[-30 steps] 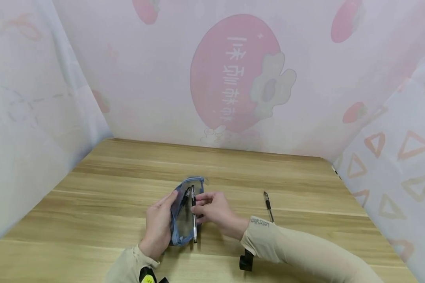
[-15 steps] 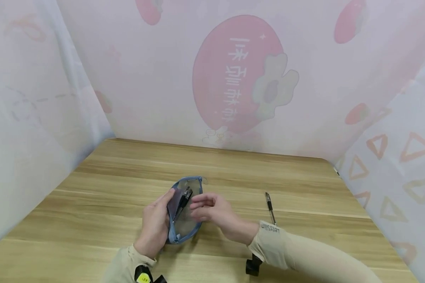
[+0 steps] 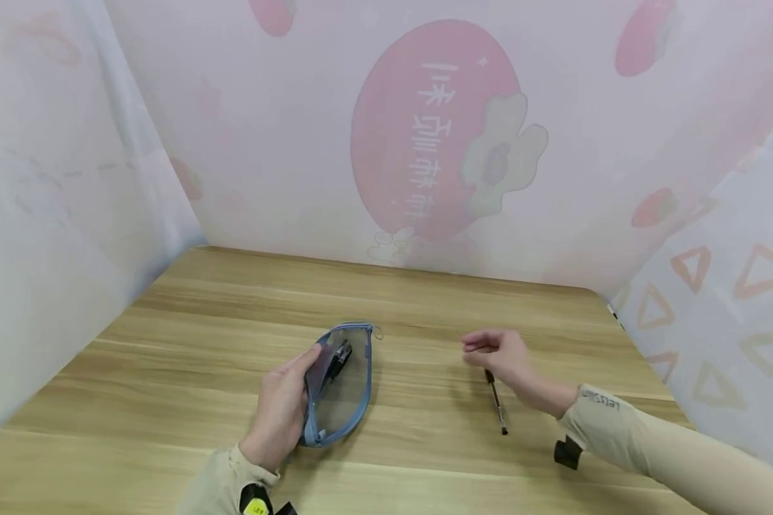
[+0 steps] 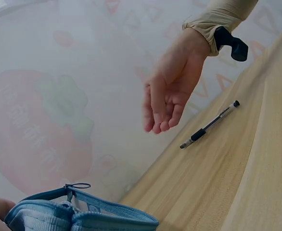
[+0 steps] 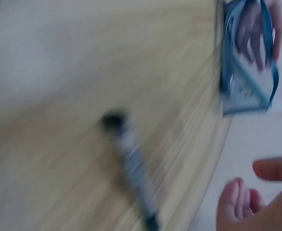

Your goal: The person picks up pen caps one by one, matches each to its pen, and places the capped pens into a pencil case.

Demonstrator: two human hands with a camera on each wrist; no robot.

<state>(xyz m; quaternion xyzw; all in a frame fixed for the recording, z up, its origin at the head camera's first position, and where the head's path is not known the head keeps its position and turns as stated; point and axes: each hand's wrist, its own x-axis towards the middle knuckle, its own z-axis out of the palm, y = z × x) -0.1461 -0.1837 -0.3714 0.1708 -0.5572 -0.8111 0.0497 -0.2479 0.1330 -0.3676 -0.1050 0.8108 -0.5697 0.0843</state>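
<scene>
My left hand (image 3: 280, 404) grips the left side of a see-through pencil case (image 3: 354, 390) with blue zip edging, its mouth unzipped and facing up. Black pens (image 3: 337, 363) lie inside it, leaning on the left wall; how many I cannot tell. One more black pen (image 3: 496, 400) with a clear barrel lies on the table to the right. Above that pen's far end hovers my right hand (image 3: 505, 357), apart from it and holding nothing, fingers loosely bent. In the left wrist view the whole pen (image 4: 209, 124) shows below the hand's fingertips.
The wood-grain table (image 3: 232, 343) is bounded by a pale printed cloth (image 3: 296, 143) at the back and sides. A black wrist mount (image 3: 567, 453) hangs under the right sleeve, low over the table.
The pen my right hand held went into the pencil case and was let go. The right hand then moved right, to above the loose pen. My left hand stays on the case.
</scene>
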